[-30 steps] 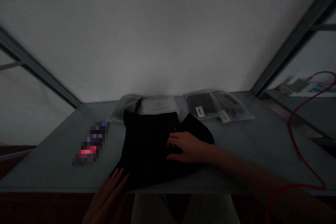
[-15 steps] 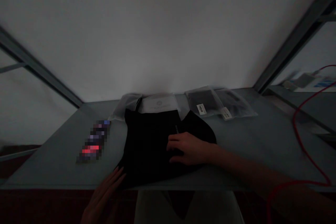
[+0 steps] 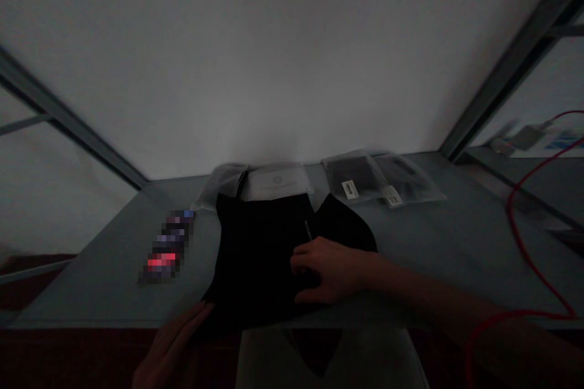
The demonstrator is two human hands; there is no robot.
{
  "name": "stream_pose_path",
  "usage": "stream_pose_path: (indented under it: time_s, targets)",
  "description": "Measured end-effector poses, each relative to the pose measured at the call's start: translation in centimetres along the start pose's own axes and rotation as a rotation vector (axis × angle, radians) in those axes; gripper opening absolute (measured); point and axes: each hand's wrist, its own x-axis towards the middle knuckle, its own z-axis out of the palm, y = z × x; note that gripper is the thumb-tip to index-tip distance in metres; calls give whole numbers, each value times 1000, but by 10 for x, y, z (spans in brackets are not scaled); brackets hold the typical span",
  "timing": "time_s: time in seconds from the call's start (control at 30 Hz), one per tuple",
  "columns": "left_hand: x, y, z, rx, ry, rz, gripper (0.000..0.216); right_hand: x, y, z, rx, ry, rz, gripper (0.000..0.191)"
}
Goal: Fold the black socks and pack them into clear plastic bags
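A black garment [image 3: 260, 255] lies spread on the grey table [image 3: 433, 243], its lower edge hanging over the table's front. My right hand [image 3: 331, 267] rests on the garment's right half, fingers curled and thumb tucked under, gripping the cloth. My left hand [image 3: 176, 343] is low at the table's front edge by the garment's lower left corner. Its fingers are stretched out and close together, touching or almost touching the cloth. The light is very dim.
Clear plastic bags lie along the back of the table: two pale ones [image 3: 274, 181] behind the garment and two with dark contents [image 3: 365, 176] to the right. A blurred-out object [image 3: 166, 246] lies left of the garment. A red cable [image 3: 524, 255] loops at right.
My right hand has slid a little toward me on the garment. My left hand has dropped lower along the table's front edge. The view has shifted slightly.
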Motion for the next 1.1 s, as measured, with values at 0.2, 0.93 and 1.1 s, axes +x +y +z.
stream_pose_path:
  time_s: [0.2,0.93,1.1]
  targets:
    - [-4,-6,-5,-164,-7,-112,39,-5,-18,2,-110,-79,18,70]
    - [112,15,40,-312,195,-795,38,-14,22,-40,47,-58,265,2]
    - [117,25,37,-56,153,-721,30,-13,35,-32,29,-29,336,8]
